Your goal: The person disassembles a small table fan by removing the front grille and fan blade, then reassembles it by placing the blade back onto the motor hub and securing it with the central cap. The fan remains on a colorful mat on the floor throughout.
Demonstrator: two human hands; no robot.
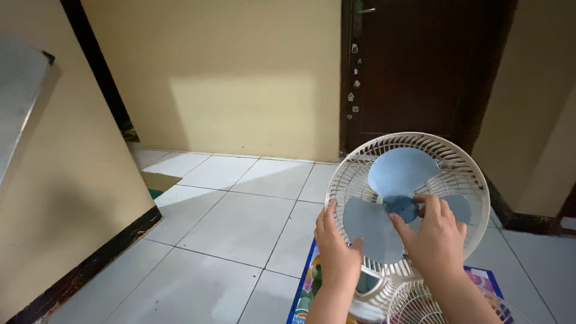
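My left hand [336, 252] was mostly open, fingers together and reaching up, palm and fingertips laid against the left rim of the white fan guard [462, 162], thumb out toward the blades; it steadied the rim more than it gripped it. My right hand [435, 237] was half curled, fingers bent around the dark blue hub cap [401, 207] at the middle of the blades, fingertips touching it; whether it pinched tight I could not tell. The pale blue fan blade [401, 171] sat inside the rear guard, one lobe up, one lower left, one mostly behind my right hand. The fan stood upright just in front of me, on the floor near the dark brown door [420, 66]. A second white guard [420, 306], loose, lay low at the bottom edge beside my right wrist. Under the fan was a colourful mat [306, 282] with a blue border, bright printed shapes, too small to read. Small pale stickers [354, 78] ran in a column down the door's left edge, shapes unclear. A flat brown cardboard piece [159, 180] lay on the white floor tiles [228, 222] by the left wall.
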